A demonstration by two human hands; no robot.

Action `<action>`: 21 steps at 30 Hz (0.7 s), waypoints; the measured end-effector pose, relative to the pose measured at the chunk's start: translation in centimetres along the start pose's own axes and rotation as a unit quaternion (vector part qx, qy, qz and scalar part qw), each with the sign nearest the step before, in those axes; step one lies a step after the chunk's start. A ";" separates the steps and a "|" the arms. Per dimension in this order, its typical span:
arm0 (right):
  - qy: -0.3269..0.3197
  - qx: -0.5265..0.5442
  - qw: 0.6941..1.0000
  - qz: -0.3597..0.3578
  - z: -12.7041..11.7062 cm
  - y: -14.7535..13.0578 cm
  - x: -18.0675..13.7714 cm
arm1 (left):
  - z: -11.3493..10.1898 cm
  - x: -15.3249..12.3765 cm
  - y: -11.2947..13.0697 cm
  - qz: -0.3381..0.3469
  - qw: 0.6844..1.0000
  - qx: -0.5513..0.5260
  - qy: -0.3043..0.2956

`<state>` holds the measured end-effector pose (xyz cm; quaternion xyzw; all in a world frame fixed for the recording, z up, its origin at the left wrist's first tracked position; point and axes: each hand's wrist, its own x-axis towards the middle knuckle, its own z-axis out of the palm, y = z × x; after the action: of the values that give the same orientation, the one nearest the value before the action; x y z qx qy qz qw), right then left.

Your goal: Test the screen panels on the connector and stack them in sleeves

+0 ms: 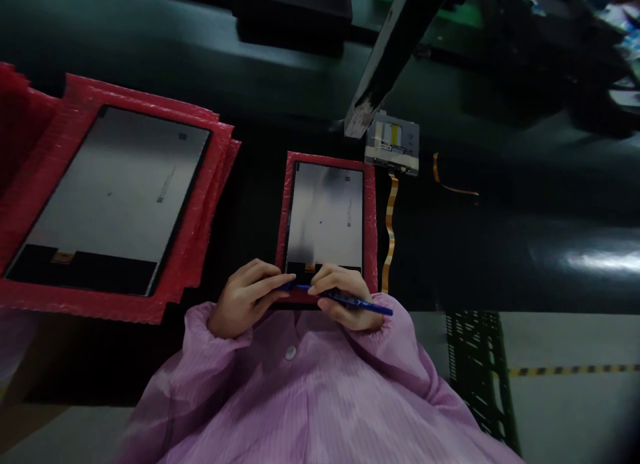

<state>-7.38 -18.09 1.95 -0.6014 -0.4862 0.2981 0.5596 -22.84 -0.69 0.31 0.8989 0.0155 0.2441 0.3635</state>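
A blue marker pen [363, 304] lies across the fingers of my right hand [350, 296], its tip pointing left. My left hand [249, 297] pinches a small blue piece that looks like the pen's cap [286, 287], close to the tip. Whether cap and pen touch, I cannot tell. Both hands are over the lower edge of a display panel [325, 211], silver-backed with a black strip and a small orange connector [310, 268]. It rests on a red bubble-wrap sheet [371, 231].
At left, another display panel [115, 184] lies on stacked red bubble-wrap sheets [210, 204]. A grey test board [393, 143] trails an orange flex cable [390, 231]. One loose flex strip [450, 185] lies further right. A dark post [385, 64] slants over the black table [525, 251].
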 end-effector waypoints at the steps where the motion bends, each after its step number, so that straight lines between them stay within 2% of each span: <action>1: -0.022 0.001 1.000 -0.015 -0.1 -0.2 0.2 | 0.0 0.0 0.0 0.005 1.000 0.001 0.000; 8: -0.066 -0.025 0.995 -0.072 -0.2 -0.4 0.9 | 0.0 -0.2 0.0 0.018 1.000 -0.001 -0.021; 13: -0.069 -0.039 0.991 -0.104 0.0 0.3 1.0 | 0.0 -0.4 -0.1 0.031 0.999 0.004 -0.019; 16: -0.078 -0.043 0.993 -0.084 0.2 0.5 0.8 | 0.3 -0.2 0.1 0.046 0.999 0.003 -0.019; 18: -0.071 -0.029 0.996 -0.039 0.4 0.4 0.3 | 0.5 0.2 0.9 0.058 0.998 0.003 -0.019; 21: -0.014 -0.016 1.000 0.015 0.7 -0.3 -0.6 | 0.7 0.9 2.7 0.069 0.997 -0.002 -0.018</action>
<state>-8.30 -18.36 1.95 -0.6133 -0.4896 0.3069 0.5385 -22.12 -2.89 2.07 0.9016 -0.0534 0.2519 0.3476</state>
